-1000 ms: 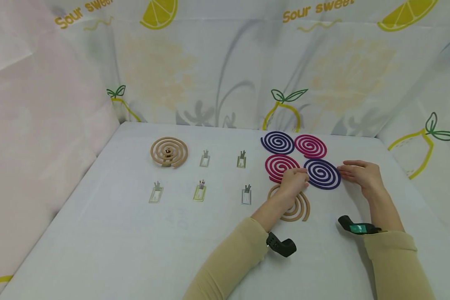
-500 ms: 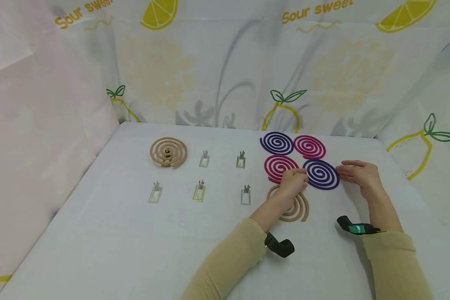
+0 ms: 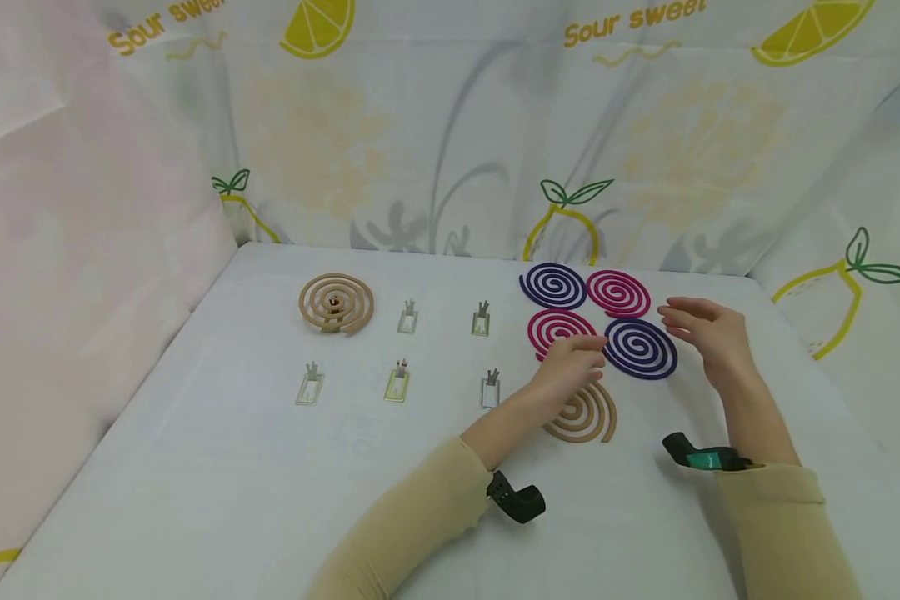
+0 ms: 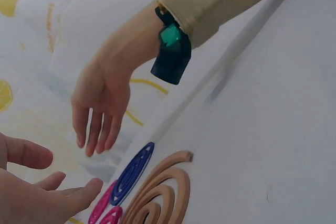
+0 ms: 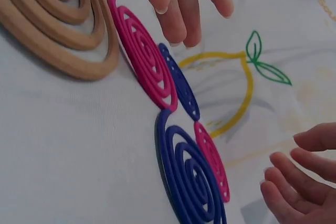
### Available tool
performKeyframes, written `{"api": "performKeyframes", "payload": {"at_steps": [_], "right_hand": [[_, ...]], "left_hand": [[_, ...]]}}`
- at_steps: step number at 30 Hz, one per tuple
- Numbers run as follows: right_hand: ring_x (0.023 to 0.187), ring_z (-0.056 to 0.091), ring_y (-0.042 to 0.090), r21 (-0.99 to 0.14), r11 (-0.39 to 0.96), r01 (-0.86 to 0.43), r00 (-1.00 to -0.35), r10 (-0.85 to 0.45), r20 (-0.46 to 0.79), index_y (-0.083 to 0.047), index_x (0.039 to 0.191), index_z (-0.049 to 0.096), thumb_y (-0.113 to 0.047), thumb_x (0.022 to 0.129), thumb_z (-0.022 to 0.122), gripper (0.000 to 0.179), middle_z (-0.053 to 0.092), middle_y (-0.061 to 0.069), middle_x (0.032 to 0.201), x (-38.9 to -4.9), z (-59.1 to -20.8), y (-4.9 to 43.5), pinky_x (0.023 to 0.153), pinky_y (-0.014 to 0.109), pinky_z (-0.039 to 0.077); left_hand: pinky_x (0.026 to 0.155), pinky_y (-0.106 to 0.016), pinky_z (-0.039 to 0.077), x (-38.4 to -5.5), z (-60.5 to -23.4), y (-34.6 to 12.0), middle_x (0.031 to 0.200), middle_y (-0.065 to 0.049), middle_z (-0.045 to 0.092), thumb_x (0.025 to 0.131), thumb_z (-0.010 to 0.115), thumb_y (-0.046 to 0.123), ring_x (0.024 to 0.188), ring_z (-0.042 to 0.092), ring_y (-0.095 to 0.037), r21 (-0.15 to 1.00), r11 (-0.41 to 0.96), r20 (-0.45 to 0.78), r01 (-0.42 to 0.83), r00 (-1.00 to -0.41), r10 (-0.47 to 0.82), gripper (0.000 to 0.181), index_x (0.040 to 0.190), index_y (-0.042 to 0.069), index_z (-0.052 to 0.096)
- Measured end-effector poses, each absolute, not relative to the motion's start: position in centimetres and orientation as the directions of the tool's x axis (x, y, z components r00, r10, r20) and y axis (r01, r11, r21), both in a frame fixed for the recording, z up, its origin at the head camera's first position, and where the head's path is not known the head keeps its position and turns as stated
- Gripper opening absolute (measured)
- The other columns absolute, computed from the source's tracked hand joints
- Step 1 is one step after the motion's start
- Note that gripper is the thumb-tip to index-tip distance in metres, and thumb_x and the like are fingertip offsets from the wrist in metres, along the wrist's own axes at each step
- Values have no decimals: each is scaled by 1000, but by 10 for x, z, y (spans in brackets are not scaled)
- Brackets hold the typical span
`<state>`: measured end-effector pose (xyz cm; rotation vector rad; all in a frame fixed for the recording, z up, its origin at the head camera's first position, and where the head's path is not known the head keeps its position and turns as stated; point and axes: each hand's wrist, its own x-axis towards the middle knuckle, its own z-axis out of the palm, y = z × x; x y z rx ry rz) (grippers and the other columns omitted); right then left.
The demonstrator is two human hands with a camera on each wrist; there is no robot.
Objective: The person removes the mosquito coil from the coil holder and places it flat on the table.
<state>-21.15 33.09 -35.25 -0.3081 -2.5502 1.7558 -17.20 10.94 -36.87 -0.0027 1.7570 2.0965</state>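
Purple, pink and brown mosquito coils lie flat in a cluster at the table's right. My left hand (image 3: 566, 371) hovers over the near pink coil (image 3: 547, 333) and brown coil (image 3: 588, 417), partly covering both. Its fingers are loosely extended and hold nothing, as the left wrist view confirms. Just right of the near purple coil (image 3: 640, 348), my right hand (image 3: 712, 337) is raised off the table, fingers relaxed and holding nothing. Farther back are another purple coil (image 3: 552, 286) and another pink coil (image 3: 618, 293). In the right wrist view the near purple coil (image 5: 184, 166) touches a pink one (image 5: 144, 56).
Left of the coils stand several small metal clips or coil stands, including one at the front (image 3: 491, 389) and one behind (image 3: 481, 319). Another brown coil (image 3: 337, 304) lies at the back left over a similar metal piece. A printed cloth (image 3: 450, 125) walls the table's back.
Both hands have come away from the near purple coil. My left hand has drawn back leftward with its fingers loosened; my right hand has lifted and shifted slightly back. The coils have stayed put.
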Motion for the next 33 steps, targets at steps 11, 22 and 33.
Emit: {"api": "performKeyframes", "payload": {"at_steps": [11, 22, 33], "right_hand": [[90, 67, 0, -993, 120, -2, -999, 43, 7, -15, 115, 63, -19, 96, 67, 20, 69, -10, 104, -201, -338, 292, 82, 8, 53], [98, 65, 3, -974, 213, -71, -997, -13, 70, 1, 134, 55, -23, 99, 62, 43, 68, -11, 109, -191, -335, 242, 87, 8, 51], [110, 64, 13, -988, 137, -66, -995, -86, 55, -2, 134, 58, -13, 98, 63, 37, 66, 6, 124, -198, -324, 167, 96, 21, 54]], "left_hand": [[108, -40, 49, -172, -355, 47, 143, -17, 54, 97, 51, 2, 130, 54, -29, 964, -128, -176, -232, -922, 344, 41, 138, -1, 55], [112, -40, 45, -175, -335, -34, 148, -19, 50, 100, 49, 3, 136, 50, -32, 988, -104, -73, -111, -946, 315, 44, 144, -3, 46], [116, -41, 40, -188, -330, -109, 152, -19, 43, 105, 42, 7, 141, 42, -32, 995, -71, -56, -73, -973, 224, 43, 147, -2, 41]]}}
